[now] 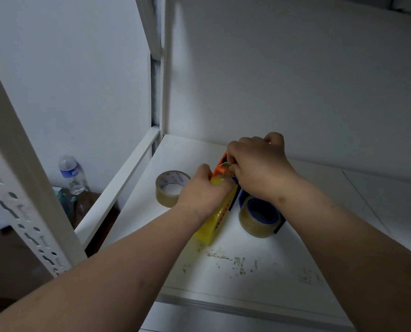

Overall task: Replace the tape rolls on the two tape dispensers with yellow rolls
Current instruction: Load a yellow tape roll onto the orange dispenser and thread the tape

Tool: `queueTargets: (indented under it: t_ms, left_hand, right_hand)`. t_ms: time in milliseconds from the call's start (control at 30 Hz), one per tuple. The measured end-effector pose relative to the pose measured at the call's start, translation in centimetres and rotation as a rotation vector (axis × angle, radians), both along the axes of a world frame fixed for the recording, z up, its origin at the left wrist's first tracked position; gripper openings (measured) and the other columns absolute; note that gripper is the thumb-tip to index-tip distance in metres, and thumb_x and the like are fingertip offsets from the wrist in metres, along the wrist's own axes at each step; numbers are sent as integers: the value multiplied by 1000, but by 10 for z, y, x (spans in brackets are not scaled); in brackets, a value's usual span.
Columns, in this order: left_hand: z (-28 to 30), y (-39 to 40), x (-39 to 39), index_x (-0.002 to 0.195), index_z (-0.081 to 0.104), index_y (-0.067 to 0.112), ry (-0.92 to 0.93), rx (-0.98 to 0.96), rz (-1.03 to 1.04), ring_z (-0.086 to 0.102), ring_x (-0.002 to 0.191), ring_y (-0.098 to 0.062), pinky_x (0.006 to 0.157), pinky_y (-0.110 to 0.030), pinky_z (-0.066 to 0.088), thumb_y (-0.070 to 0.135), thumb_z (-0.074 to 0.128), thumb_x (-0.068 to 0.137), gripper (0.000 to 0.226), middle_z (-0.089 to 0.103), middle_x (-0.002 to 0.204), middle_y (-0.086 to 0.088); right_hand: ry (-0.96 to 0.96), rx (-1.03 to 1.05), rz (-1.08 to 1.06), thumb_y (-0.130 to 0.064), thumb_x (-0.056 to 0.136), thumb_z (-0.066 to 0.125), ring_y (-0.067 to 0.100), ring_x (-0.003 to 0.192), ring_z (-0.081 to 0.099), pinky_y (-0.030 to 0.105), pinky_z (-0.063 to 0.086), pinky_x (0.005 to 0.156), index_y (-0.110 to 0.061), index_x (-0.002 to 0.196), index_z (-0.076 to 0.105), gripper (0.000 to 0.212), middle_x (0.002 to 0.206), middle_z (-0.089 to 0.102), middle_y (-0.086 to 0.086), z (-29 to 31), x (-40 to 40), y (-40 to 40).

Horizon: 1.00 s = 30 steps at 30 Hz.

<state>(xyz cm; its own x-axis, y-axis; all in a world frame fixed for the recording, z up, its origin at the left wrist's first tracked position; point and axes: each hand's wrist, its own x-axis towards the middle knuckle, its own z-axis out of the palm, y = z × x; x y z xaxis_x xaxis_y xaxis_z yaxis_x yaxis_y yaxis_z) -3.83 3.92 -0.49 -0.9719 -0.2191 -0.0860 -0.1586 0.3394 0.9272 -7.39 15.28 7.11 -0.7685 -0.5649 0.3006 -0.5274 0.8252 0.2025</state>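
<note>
An orange tape dispenser [220, 165] carrying a yellow roll [215, 220] stands on the white shelf [283, 267]. My left hand [203, 190] grips the yellow roll from the left. My right hand [257, 166] is closed on the dispenser's front end, pinching the tape end near the orange blade. Beside it on the right, a blue dispenser [241, 195] holds a clear brownish roll [257, 219]. A loose brownish tape roll [171, 188] lies flat on the shelf to the left.
The shelf's white back wall rises just behind the hands. A perforated white upright [29, 212] stands at the left. Below it, a plastic water bottle [71, 174] stands on a dark floor. Tape residue marks the shelf's front part.
</note>
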Motion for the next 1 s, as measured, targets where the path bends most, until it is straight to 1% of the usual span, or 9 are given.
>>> queueTargets:
  t_ms: [133,233,367,467,533,600,733,867,1000]
  left_hand:
    - [-2,2,-1,85,44,24,24,1,40,61,77,-20,69,-39,54,56,60,73,37,64,84,-3]
    - [-2,4,-1,84,45,26,21,17,54,63,78,-21,69,-42,55,56,62,66,39,64,83,-2]
    - [-4,5,1,83,43,27,31,-27,41,61,73,-19,58,-34,47,60,61,64,42,61,78,1]
    - [-5,4,2,84,42,28,43,-60,33,61,73,-18,58,-34,47,61,61,71,41,62,80,0]
    - [-6,3,2,84,41,27,45,-60,33,62,74,-18,63,-36,50,59,61,75,39,64,82,-1]
    - [-6,3,3,84,41,27,46,-73,28,62,75,-18,65,-37,51,59,60,77,38,64,83,-1]
    - [-8,4,8,85,42,27,71,-75,-5,59,74,-15,64,-35,50,57,54,82,32,61,82,1]
    - [-9,-2,14,93,46,24,88,-43,-6,60,82,-18,80,-43,54,57,42,87,33,62,86,0]
    - [-9,-3,17,97,47,21,105,-57,-14,62,85,-22,83,-47,54,55,42,91,34,63,88,-3]
  right_hand:
    - [-37,53,-54,-19,85,50,17,80,48,37,24,86,-27,83,46,9,83,50,-6,3,4,1]
    - [-212,26,-135,-17,88,51,15,81,51,35,23,86,-30,85,49,13,86,55,-8,11,2,6]
    - [-394,-73,-213,-18,87,54,15,88,51,34,25,87,-33,85,53,15,88,55,-11,19,1,9]
    - [-314,-14,-205,-26,85,52,15,84,54,36,24,83,-30,83,57,6,86,59,-9,20,5,4]
    - [-199,24,-169,-36,82,50,14,76,54,37,22,79,-28,78,58,12,80,59,-7,17,8,0]
    - [-89,49,-138,-43,84,47,16,76,50,38,20,77,-28,74,55,20,79,54,-6,13,8,-2]
    - [-19,31,-144,-35,86,41,18,75,47,37,20,76,-27,66,47,22,75,46,-6,6,6,0]
    - [-9,-14,-145,-30,79,42,17,69,43,37,21,75,-26,59,41,21,71,44,-7,1,9,-2]
    - [-38,3,-150,-28,76,44,18,71,46,37,23,77,-25,59,42,17,73,46,-6,3,10,-7]
